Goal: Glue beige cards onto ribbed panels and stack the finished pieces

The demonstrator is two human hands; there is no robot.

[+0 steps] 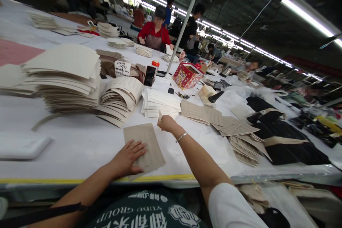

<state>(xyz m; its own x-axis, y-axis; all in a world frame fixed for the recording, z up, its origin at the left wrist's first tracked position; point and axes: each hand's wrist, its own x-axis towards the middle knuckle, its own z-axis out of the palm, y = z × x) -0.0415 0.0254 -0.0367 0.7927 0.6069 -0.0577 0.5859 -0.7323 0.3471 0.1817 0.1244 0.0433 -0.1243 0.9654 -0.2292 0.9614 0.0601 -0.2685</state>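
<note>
My left hand (130,156) lies flat with fingers spread on a beige fabric panel (152,144) near the table's front edge. My right hand (169,124), with a bracelet at its wrist, is closed in a pinch just past the panel's upper right corner. A small pale piece (160,115) sticks up from its fingers; its kind cannot be made out. Right behind that hand is a stack of white sheets (161,101). Overlapping beige panels (200,111) lie to its right, and a curved pile of beige panels (121,94) stands to the left.
A tall pile of beige panels (64,67) stands at left, near a white flat box (24,145). Further back are a phone (150,75), a red patterned box (187,75) and a metal pole (184,25). Black material (288,139) lies right. A person in red (155,34) sits across.
</note>
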